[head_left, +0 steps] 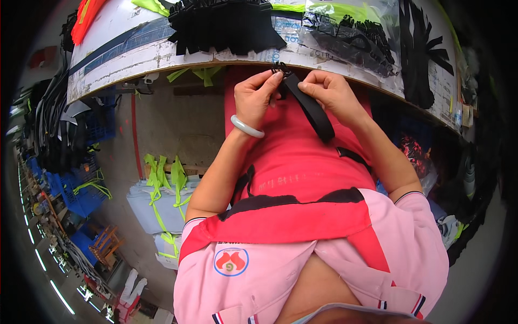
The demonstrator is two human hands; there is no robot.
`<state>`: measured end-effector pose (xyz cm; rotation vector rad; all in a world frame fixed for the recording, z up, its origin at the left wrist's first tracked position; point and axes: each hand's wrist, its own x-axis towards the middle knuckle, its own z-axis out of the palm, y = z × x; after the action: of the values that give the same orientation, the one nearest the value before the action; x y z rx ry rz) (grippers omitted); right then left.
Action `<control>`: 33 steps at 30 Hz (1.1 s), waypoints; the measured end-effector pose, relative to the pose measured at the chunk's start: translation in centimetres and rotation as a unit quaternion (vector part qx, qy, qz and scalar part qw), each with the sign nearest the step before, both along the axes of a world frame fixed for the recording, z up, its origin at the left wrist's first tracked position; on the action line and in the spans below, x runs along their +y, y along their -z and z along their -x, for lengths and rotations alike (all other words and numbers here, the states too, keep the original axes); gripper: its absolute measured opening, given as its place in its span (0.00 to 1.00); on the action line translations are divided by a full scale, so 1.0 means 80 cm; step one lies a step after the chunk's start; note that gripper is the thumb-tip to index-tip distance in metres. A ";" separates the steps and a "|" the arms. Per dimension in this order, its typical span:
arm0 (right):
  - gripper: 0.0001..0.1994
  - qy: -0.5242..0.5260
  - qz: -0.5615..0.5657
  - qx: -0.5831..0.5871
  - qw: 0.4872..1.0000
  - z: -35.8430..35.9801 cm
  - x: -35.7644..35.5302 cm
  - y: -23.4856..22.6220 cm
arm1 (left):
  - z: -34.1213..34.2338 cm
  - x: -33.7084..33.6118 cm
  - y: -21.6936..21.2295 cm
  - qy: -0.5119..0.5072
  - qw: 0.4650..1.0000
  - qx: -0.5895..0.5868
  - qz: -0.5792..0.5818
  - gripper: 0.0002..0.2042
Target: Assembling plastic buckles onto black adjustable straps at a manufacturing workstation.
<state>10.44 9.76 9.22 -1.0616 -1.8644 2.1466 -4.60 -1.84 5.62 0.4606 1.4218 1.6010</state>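
A black webbing strap [312, 110] hangs folded in a loop in front of my red apron [302, 162], close to the table's near edge. At its upper end is a small black plastic buckle [280, 68]. My left hand [254, 98] pinches the buckle end between thumb and fingertips; a pale bangle circles that wrist. On the strap's right side, just below the buckle, my right hand [335, 96] grips the webbing between thumb and curled fingers. Part of the buckle is hidden behind the left fingertips.
Above my hands runs a worn white table [145, 59]. On it lie a row of black straps [224, 27], a clear bag of black buckled pieces [356, 46] and more loose straps [418, 59]. Grey-blue bundles tied with lime strips [156, 200] stand at lower left, near blue crates [81, 189].
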 end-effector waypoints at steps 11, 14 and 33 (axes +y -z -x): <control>0.09 0.056 0.090 0.047 0.993 0.020 -0.008 0.024 | -0.009 -0.007 0.013 -0.023 0.998 0.030 -0.052 0.09; 0.13 0.047 0.129 0.058 0.989 0.020 0.002 0.028 | 0.016 -0.009 0.029 0.015 0.980 -0.192 -0.041 0.08; 0.08 -0.136 0.286 0.021 0.948 0.027 0.012 0.022 | 0.029 -0.038 0.012 0.103 0.991 -0.084 -0.005 0.08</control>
<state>8.31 10.70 7.47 -0.8550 -1.4635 2.9562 -6.94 -4.85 4.69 0.4521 1.1999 1.4460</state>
